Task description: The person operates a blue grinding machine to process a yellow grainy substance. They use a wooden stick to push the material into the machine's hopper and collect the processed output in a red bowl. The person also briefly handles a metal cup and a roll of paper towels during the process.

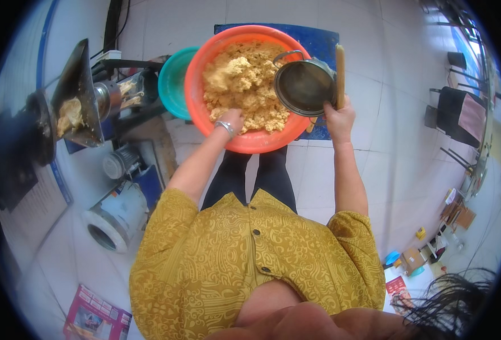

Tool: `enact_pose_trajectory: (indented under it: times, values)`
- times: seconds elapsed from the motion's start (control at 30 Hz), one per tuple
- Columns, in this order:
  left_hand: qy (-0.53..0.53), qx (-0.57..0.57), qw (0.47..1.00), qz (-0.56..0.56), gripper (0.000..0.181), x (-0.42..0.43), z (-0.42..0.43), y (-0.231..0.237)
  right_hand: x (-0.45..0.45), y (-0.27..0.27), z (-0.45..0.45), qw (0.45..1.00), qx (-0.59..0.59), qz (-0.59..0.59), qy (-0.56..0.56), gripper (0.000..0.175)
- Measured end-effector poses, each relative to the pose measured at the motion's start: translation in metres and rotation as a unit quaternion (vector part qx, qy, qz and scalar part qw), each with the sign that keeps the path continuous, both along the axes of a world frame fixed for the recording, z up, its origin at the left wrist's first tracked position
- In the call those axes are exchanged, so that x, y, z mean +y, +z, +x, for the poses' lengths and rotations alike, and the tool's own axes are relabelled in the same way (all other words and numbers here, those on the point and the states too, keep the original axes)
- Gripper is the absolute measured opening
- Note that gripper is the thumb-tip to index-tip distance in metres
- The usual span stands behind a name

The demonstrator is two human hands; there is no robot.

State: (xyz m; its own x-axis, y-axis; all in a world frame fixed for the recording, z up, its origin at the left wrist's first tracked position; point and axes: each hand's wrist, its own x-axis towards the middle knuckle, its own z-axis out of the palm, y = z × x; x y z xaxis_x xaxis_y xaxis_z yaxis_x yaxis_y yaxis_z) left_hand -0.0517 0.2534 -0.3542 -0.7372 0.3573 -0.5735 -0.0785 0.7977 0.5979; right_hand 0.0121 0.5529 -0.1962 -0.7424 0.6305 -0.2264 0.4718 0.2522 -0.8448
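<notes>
An orange plastic basin (250, 146) holds a mound of crumbly, pale yellow dough-like mix (254, 85). My left hand (232, 120), with a silver bracelet at the wrist, reaches over the near rim into the crumbs, which hide its fingertips. At the right side of the basin my right hand (340, 119) grips the rim of a metal pot (305, 87), thumb over the edge. The pot is tilted with its mouth upward and has a loop handle on its far side. A wooden stick (340, 76) runs along the pot, its lower end at my right hand.
A teal basin (174, 85) stands left of the orange one. Further left is a machine with a metal hopper (80, 97) holding dough-like stuff, and a motor (121, 163) below. A blue stool or small table (318, 36) lies under the orange basin. Chairs (458, 114) stand right.
</notes>
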Motion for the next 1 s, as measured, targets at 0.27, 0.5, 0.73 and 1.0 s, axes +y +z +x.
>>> enact_pose_trajectory:
  times: [0.27,0.5,0.73,1.0]
  values:
    - [0.371,-0.554,0.657,0.351,0.038,0.109,-0.008,0.024,-0.006,0.014,0.011,0.987,0.026,0.133,0.090,0.013]
    - [0.381,-0.574,0.556,0.464,0.045,0.140,-0.011,0.052,0.003,0.007,0.014,0.983,0.035,0.162,0.076,0.012]
    - [-0.069,-0.200,0.976,-0.042,0.031,0.070,-0.002,-0.016,0.038,-0.002,0.014,0.996,0.031,-0.042,-0.072,0.015]
    - [0.205,-0.446,0.843,0.220,0.026,0.143,-0.005,0.013,0.045,-0.005,0.019,0.999,0.020,0.034,-0.029,0.013]
